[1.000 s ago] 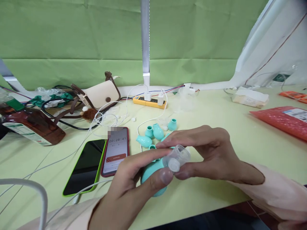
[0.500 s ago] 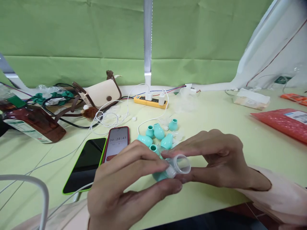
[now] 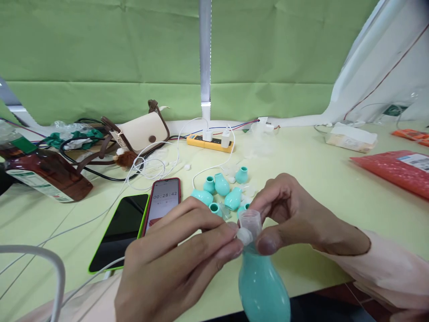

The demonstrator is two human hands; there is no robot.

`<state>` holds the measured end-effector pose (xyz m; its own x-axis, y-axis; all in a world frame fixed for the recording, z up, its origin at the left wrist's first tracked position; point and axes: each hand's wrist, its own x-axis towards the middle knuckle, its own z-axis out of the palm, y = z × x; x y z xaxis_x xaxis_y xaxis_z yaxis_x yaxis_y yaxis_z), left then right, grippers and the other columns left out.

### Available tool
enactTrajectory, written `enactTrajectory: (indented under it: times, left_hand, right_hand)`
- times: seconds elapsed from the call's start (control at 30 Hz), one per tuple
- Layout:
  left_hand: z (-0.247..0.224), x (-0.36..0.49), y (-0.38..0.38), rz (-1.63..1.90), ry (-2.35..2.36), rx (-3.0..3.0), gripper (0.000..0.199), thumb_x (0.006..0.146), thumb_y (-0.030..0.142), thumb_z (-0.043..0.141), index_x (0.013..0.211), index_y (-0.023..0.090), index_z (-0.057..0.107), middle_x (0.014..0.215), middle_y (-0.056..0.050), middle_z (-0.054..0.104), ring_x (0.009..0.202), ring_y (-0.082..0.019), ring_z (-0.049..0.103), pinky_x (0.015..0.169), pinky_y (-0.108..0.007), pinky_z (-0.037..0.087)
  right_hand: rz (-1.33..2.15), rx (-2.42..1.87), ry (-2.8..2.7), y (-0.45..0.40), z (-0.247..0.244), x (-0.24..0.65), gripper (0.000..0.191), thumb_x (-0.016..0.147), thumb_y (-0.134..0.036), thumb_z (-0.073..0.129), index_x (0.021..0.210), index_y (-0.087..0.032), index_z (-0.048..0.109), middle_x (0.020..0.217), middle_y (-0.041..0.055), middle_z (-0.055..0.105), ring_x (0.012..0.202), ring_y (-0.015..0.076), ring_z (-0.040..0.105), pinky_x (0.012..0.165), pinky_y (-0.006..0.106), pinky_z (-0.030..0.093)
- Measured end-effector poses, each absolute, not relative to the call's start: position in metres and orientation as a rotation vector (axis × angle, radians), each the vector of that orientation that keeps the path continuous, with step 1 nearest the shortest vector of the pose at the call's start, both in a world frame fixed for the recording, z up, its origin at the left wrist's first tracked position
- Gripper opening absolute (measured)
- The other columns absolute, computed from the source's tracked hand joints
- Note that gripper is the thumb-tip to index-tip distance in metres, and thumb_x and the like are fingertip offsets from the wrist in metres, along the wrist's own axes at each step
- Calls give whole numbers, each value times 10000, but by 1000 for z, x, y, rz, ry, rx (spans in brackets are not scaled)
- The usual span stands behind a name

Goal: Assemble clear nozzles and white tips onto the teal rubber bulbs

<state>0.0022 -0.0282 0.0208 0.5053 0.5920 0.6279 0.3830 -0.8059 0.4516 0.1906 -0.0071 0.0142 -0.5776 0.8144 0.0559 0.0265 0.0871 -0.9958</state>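
A teal squeeze bulb [image 3: 263, 284] with a clear plastic neck [image 3: 250, 218] hangs in front of me, neck up and slightly tilted. My right hand [image 3: 291, 219] is closed around that neck between thumb and fingers. From the other side, my left hand [image 3: 187, 250] pinches a small whitish plastic piece [image 3: 244, 235] against the neck; whether it is joined to the neck I cannot tell. Behind my hands, several more teal bulbs [image 3: 221, 184] lie or stand on the table, with small clear plastic parts [image 3: 248, 190] beside them.
Left of the bulbs lie a phone showing a timer [image 3: 165, 199] and a green-edged phone [image 3: 120, 230]. Farther back are a yellow power strip [image 3: 211, 142], tangled white cable, a cream handbag [image 3: 144, 132] and a large brown bottle [image 3: 50, 172]. A red package [image 3: 395, 172] lies right.
The held bulb has turned from its neck pointing at me to nearly upright, its teal body now showing below. My right hand has shifted its grip around the neck.
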Motion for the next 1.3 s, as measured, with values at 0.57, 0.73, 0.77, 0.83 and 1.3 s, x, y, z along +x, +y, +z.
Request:
enactTrajectory:
  times: [0.57,0.73,0.77,0.83,1.3]
  left_hand:
    - [16,2,-29,1142,747,2351,139,692,39,590,652,170,619,621,-2,629,551,-93,554,506,-168,471]
    - [14,5,-33,1313,826,2436,158,675,7,577,715,147,637,655,-17,643,588,-100,566,520,-159,487]
    - [15,6,-34,1340,846,2465,166,668,3,577,725,147,636,647,-15,643,574,-102,564,511,-161,488]
    - [17,7,-36,1408,862,2505,189,655,-4,583,737,161,627,629,-2,640,553,-104,556,499,-165,486]
    - [13,2,-32,1267,778,2514,146,679,1,584,739,134,598,614,2,610,555,-90,512,487,-175,443]
  right_hand:
    - [1715,-903,-1682,-8,15,190,161,523,-71,707,671,-128,681,618,16,675,556,122,626,502,173,513]
    - [1341,-835,-1775,-15,10,188,163,567,-89,695,696,-187,684,632,-5,674,586,127,629,528,184,516]
    - [1266,-826,-1789,-17,9,188,163,568,-94,697,694,-196,684,621,-10,670,578,125,624,515,181,514]
    - [1143,-804,-1812,-19,7,187,185,563,-96,706,706,-212,687,611,-18,667,561,119,616,488,173,507]
    - [1024,-811,-1884,-19,4,186,176,570,-91,702,697,-211,685,602,-26,660,537,93,597,474,151,477]
